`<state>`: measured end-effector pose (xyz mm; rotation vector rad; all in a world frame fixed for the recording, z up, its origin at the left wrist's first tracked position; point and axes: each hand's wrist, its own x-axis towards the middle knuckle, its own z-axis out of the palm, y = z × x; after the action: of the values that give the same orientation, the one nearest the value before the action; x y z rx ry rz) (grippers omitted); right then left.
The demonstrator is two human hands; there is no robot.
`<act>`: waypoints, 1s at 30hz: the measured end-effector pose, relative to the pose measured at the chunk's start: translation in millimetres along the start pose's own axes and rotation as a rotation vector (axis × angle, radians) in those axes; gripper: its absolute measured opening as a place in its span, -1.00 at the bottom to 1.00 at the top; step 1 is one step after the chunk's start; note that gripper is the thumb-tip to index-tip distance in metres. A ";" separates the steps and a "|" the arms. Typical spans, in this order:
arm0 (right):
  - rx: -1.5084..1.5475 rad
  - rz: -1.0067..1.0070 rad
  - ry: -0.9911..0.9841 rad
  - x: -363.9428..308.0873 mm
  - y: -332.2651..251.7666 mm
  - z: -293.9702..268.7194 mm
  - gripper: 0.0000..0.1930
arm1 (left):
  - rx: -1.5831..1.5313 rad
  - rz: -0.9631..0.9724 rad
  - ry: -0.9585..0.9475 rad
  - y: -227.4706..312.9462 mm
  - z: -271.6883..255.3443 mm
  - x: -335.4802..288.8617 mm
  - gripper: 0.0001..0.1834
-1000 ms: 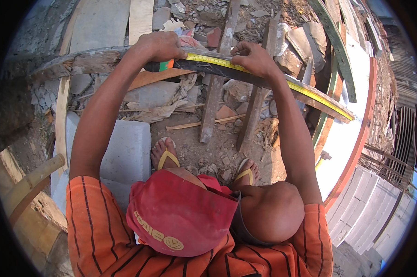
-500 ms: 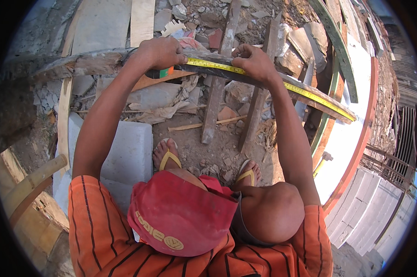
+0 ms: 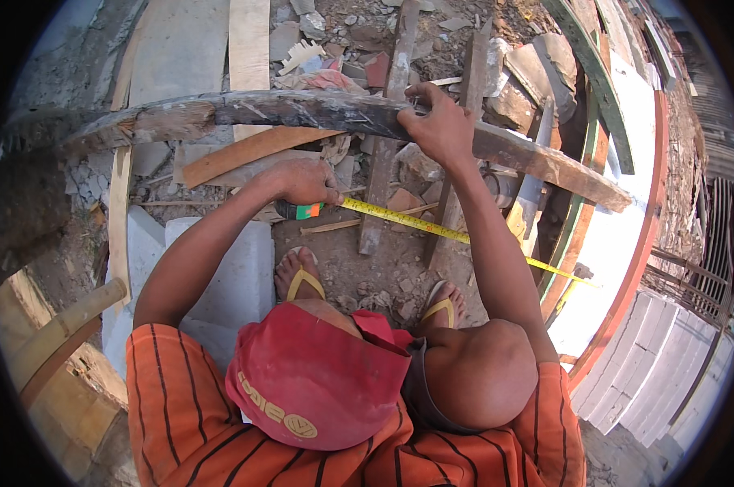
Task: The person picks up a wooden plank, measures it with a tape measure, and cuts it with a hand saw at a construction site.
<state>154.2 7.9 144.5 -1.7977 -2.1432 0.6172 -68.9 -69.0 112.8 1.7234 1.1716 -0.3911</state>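
My left hand (image 3: 306, 183) is closed around a tape measure (image 3: 310, 211) with a dark, orange and green case. From it the yellow blade (image 3: 399, 217) runs out to the right, passing beneath my right forearm and over a white surface. My right hand (image 3: 444, 126) grips a long weathered wooden beam (image 3: 302, 112) near its middle, thumb and forefinger at its edge. The beam lies crosswise in front of me, dark along its centre and bare brown at the right end. The tape is apart from the beam, nearer to my body.
Two planks (image 3: 383, 146) run away from me beneath the beam. Broken stone and rubble (image 3: 509, 93) cover the ground behind. White blocks (image 3: 237, 260) stand at my left, and a white panel with a red-brown edge (image 3: 647, 211) lies at my right.
My left hand has brought the tape measure off the beam and toward my body, and the blade has dropped with it. My right hand has let go of the blade and grips the beam.
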 end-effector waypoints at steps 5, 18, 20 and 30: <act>-0.006 -0.036 0.032 -4.2 -0.3 2.0 -0.55 | -0.045 0.046 -0.107 7.6 13.6 8.1 -0.52; -0.024 -0.277 0.101 -22.0 12.4 -8.8 -0.39 | -0.137 0.027 -0.244 16.9 26.2 20.6 -0.44; 0.079 -0.333 0.198 -40.2 15.2 -20.3 -0.40 | -0.112 0.048 -0.253 24.3 21.5 17.1 -0.33; -0.114 -0.010 -0.498 -124.2 56.5 -32.9 -0.72 | -0.412 0.115 -0.296 28.8 34.5 35.2 0.03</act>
<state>241.9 -101.4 153.2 -1.8355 -2.5420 1.0532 -19.3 -81.4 87.4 1.3151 0.8624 -0.2973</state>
